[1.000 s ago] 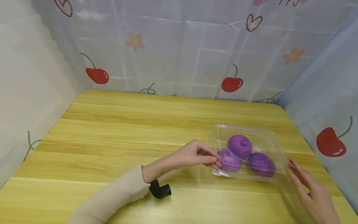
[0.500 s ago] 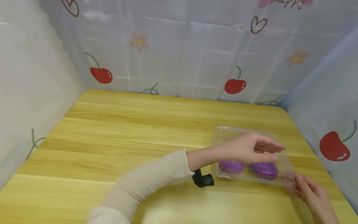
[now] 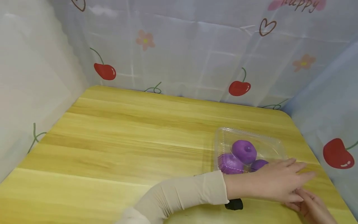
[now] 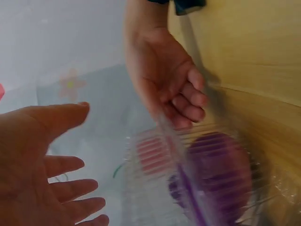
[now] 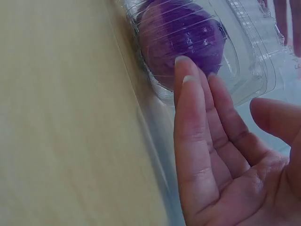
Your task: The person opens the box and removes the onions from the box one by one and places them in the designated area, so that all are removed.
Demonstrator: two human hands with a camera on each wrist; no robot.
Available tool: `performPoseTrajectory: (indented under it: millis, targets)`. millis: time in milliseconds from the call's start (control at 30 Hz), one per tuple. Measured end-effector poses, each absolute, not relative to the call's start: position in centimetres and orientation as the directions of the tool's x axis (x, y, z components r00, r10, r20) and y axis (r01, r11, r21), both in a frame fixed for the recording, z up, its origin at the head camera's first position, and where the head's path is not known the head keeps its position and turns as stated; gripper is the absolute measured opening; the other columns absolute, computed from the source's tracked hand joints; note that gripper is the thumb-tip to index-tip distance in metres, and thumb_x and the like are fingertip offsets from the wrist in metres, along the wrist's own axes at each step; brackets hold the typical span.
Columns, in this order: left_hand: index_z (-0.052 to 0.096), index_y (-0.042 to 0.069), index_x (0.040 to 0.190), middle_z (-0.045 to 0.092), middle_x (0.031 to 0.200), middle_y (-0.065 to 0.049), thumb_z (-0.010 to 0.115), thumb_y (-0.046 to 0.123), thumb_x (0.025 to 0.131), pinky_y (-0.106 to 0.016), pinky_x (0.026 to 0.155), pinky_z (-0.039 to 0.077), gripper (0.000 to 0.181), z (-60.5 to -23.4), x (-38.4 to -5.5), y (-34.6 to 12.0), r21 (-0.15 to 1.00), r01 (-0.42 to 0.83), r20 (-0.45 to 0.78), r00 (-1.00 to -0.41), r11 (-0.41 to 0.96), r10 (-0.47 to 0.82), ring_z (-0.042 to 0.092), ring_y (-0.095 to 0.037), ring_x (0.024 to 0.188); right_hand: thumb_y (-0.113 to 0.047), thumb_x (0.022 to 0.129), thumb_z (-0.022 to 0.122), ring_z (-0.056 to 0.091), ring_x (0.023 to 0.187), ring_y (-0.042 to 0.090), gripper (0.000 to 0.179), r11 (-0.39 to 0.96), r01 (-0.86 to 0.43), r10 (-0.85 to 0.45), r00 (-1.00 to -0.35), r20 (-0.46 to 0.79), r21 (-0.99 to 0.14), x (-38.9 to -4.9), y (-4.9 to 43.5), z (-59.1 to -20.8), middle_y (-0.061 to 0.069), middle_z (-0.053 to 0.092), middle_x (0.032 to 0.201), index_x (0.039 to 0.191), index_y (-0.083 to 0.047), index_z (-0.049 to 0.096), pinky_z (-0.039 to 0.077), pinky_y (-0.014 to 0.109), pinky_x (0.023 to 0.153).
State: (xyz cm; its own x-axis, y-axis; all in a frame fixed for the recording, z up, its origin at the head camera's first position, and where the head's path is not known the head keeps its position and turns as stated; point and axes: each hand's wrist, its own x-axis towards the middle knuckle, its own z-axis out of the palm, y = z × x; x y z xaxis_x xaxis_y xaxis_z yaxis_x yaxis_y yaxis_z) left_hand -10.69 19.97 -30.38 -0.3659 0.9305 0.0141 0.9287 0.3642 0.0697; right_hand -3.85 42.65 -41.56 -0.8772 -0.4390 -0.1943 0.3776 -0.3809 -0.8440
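A clear plastic clamshell box (image 3: 267, 141) sits at the right of the wooden table, its lid down over three round purple things (image 3: 244, 151) with a dimpled top. They look like fruit. My left hand (image 3: 279, 180), fingers spread, reaches across the box's near right corner and hides it in the head view. Just below, my right hand (image 3: 314, 205) is partly covered by the left. In the right wrist view the right hand (image 5: 225, 155) has relaxed fingers at the box's ribbed side. The left wrist view shows the left hand (image 4: 28, 155) with empty, parted fingers.
The yellow wood-grain table (image 3: 126, 130) is enclosed by a printed curtain (image 3: 179, 56) at the back and right and a pale wall (image 3: 36, 71) at the left. A black wrist camera (image 3: 234, 204) shows under the left sleeve (image 3: 190, 191).
My left hand has moved right, from the box's near left corner across its front to the near right corner. The right hand has moved slightly down; the box shifts a little in view.
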Motion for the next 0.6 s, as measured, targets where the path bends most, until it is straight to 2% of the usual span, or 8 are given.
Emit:
performPoseTrajectory:
  millis: [167,267,400,600]
  targets:
    - [0.019,0.028,0.15,0.018,0.151,0.002,0.047,0.057,0.09,-0.022,0.106,0.013,0.072,-32.0,-10.8,19.7,-0.004,0.932,0.039,-0.362,0.362,0.931,0.015,-0.014,0.136,-0.019,0.104,0.011,0.058,0.107,0.017,0.057,-0.407,0.464,-0.547,-0.814,-0.197,-0.787,-4.0,42.7,-41.3,0.004,0.063,0.117,0.122,-0.015,0.065,0.047,0.034,0.088]
    - [0.022,0.027,0.149,0.02,0.151,0.001,0.045,0.054,0.092,-0.023,0.106,0.015,0.067,-32.6,-10.9,19.8,-0.024,0.934,0.047,-0.355,0.356,0.934,0.017,-0.015,0.136,-0.018,0.104,0.012,0.057,0.109,0.019,0.055,-0.448,0.478,-0.559,-0.809,-0.18,-0.755,-3.7,42.6,-41.2,0.007,0.062,0.118,0.124,-0.012,0.063,0.046,0.035,0.091]
    - [0.026,0.028,0.148,0.021,0.151,0.003,0.039,0.052,0.095,-0.023,0.107,0.013,0.059,-33.2,-10.8,20.2,-0.028,0.929,0.006,-0.37,0.37,0.929,0.014,-0.014,0.136,-0.013,0.105,0.021,0.058,0.107,0.018,0.047,-0.44,0.473,-0.522,-0.827,-0.211,-0.763,-3.4,42.5,-41.2,0.008,0.064,0.114,0.12,-0.011,0.066,0.047,0.033,0.089]
    - [0.031,0.031,0.146,0.022,0.15,0.006,0.035,0.051,0.096,-0.024,0.107,0.013,0.053,-33.8,-10.6,20.5,-0.022,0.921,-0.017,-0.39,0.39,0.921,0.012,-0.013,0.137,-0.006,0.103,0.032,0.061,0.102,0.014,0.04,-0.328,0.457,-0.448,-0.846,-0.289,-0.827,-3.3,42.5,-41.3,0.004,0.067,0.108,0.113,-0.017,0.069,0.049,0.029,0.084]
